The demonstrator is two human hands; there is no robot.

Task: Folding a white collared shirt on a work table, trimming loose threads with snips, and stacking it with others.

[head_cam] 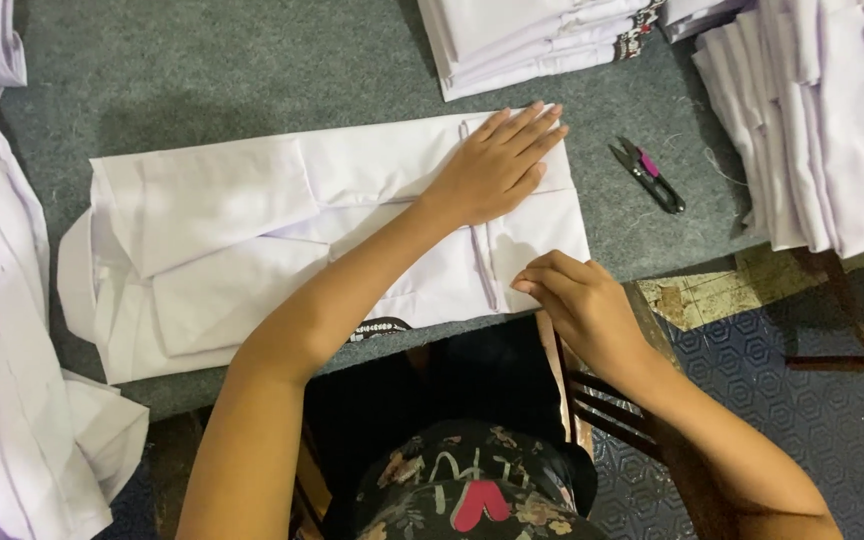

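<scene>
We pinch the near right edge of the white shirt [282, 240] with our right hand [577, 300], fingers closed on cloth. Farther, our left hand [497, 165] presses flat, fingers spread. We judge 1 fold underway; next needs a crisp crease. Snips [647, 175] lie right.

Both arms bare to the elbow & beyond, no sleeves in view, no watch, rings or bands on left hand [497, 165] or right hand [574, 300]. Near edge: dark top w/ floral print (muted pinks, greys) plus a red-pink shape at centre.
</scene>
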